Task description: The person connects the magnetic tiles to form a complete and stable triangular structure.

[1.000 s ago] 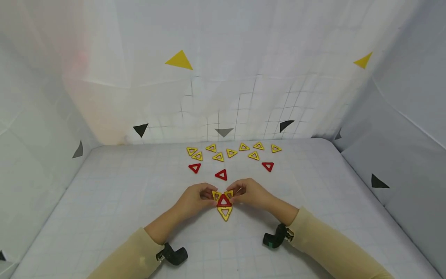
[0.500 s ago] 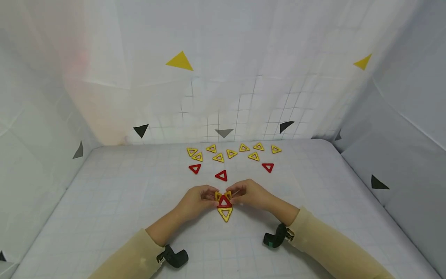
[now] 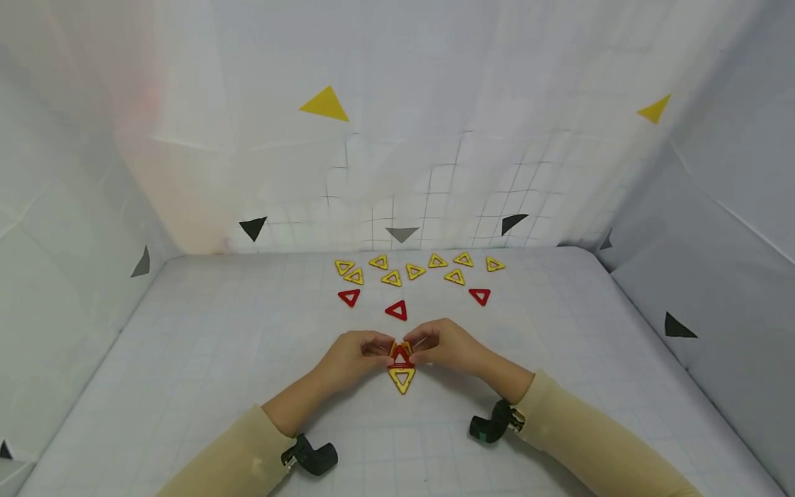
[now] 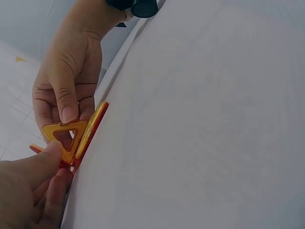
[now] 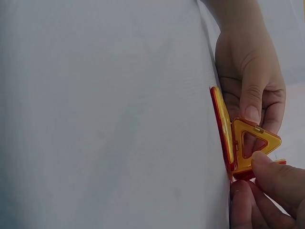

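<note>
Triangular magnetic tiles with hollow middles are joined in front of me. In the head view a red tile (image 3: 401, 357) sits at the centre, and a yellow tile (image 3: 402, 379) lies flat, joined to its near edge. Two more yellow tiles stand steeply raised at the red tile's sides. My left hand (image 3: 354, 355) pinches the left raised tile (image 3: 393, 348) between thumb and fingers. The right raised tile (image 3: 407, 348) is pinched by my right hand (image 3: 447, 346). Close up, the left wrist view shows an upright yellow tile (image 4: 80, 127) between both thumbs. My fingers partly hide the raised tiles.
Beyond my hands, loose red tiles lie at left (image 3: 349, 297), middle (image 3: 397, 310) and right (image 3: 479, 297). Several loose yellow tiles (image 3: 391, 278) are scattered behind them. White cloth walls (image 3: 397, 138) with coloured triangle marks enclose the white table (image 3: 205, 331).
The left yellow tile has tipped up and inward, now looking nearly edge-on. My left hand has shifted slightly right, towards the right hand. The right yellow tile also looks narrower.
</note>
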`<state>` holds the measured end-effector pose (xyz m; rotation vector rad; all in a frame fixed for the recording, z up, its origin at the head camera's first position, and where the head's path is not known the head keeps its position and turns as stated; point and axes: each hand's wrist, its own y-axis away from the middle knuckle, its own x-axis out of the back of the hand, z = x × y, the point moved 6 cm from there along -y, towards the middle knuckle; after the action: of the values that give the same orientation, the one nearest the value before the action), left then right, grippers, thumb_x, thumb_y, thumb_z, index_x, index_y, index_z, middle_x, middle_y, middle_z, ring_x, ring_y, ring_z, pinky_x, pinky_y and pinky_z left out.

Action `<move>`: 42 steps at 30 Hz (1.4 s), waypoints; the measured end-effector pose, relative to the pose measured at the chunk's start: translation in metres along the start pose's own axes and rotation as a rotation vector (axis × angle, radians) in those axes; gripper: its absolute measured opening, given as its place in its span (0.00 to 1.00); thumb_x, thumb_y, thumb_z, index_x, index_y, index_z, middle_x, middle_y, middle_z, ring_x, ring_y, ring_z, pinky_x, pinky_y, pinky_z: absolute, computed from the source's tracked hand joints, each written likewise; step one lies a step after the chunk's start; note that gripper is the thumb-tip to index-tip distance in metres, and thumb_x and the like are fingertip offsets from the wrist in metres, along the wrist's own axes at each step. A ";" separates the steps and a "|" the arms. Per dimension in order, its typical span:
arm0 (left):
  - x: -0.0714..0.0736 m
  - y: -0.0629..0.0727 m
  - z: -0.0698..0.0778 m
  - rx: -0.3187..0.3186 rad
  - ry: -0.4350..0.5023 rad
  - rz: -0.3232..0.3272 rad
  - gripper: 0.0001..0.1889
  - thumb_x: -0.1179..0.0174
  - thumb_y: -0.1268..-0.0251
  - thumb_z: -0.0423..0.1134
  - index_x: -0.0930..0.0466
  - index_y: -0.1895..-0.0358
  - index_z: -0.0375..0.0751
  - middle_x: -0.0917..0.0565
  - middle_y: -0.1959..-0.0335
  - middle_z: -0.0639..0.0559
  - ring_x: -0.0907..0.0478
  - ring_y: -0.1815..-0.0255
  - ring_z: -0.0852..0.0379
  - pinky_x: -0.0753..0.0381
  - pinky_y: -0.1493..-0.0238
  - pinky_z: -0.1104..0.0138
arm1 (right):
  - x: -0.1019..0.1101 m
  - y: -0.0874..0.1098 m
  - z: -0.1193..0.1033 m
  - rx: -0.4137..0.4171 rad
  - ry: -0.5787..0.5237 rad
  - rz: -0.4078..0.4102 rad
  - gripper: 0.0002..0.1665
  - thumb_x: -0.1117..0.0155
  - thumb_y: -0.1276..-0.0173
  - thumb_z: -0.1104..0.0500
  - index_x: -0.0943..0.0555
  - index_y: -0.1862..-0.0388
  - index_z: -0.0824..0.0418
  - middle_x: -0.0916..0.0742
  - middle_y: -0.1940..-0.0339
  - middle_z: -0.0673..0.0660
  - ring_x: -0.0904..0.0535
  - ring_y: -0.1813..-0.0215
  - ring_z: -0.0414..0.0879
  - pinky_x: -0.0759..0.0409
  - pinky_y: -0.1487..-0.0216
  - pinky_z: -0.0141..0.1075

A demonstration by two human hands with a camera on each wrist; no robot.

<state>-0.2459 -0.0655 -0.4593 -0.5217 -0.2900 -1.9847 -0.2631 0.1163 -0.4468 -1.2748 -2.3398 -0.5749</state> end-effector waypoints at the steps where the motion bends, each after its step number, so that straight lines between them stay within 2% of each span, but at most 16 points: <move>1: 0.000 0.000 0.000 0.001 -0.001 0.001 0.17 0.30 0.37 0.39 0.15 0.46 0.40 0.12 0.57 0.56 0.16 0.57 0.62 0.18 0.52 0.67 | 0.000 0.000 -0.001 0.001 0.001 -0.001 0.19 0.24 0.40 0.63 0.14 0.48 0.59 0.11 0.55 0.50 0.15 0.58 0.42 0.17 0.52 0.37; 14: -0.002 -0.001 0.001 -0.006 -0.045 0.016 0.14 0.29 0.39 0.40 0.13 0.50 0.46 0.12 0.61 0.60 0.16 0.59 0.65 0.18 0.54 0.69 | -0.003 -0.002 -0.004 0.056 0.005 -0.015 0.16 0.25 0.39 0.63 0.13 0.51 0.61 0.11 0.58 0.51 0.14 0.59 0.41 0.17 0.56 0.34; 31: -0.002 0.000 0.004 -0.013 -0.030 -0.006 0.14 0.30 0.38 0.39 0.14 0.49 0.43 0.12 0.60 0.57 0.16 0.58 0.63 0.18 0.54 0.69 | -0.002 -0.002 -0.005 0.069 0.019 -0.029 0.15 0.25 0.39 0.63 0.13 0.52 0.59 0.11 0.57 0.51 0.14 0.56 0.42 0.17 0.54 0.35; 42: -0.002 -0.003 -0.001 0.012 -0.023 -0.042 0.17 0.28 0.39 0.39 0.15 0.47 0.43 0.13 0.58 0.57 0.16 0.57 0.62 0.18 0.53 0.69 | -0.004 -0.003 -0.004 0.071 0.003 -0.040 0.18 0.24 0.40 0.63 0.14 0.50 0.60 0.11 0.56 0.51 0.14 0.57 0.43 0.17 0.54 0.36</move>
<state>-0.2478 -0.0632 -0.4616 -0.5353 -0.3294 -2.0175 -0.2624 0.1097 -0.4459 -1.1968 -2.3665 -0.5010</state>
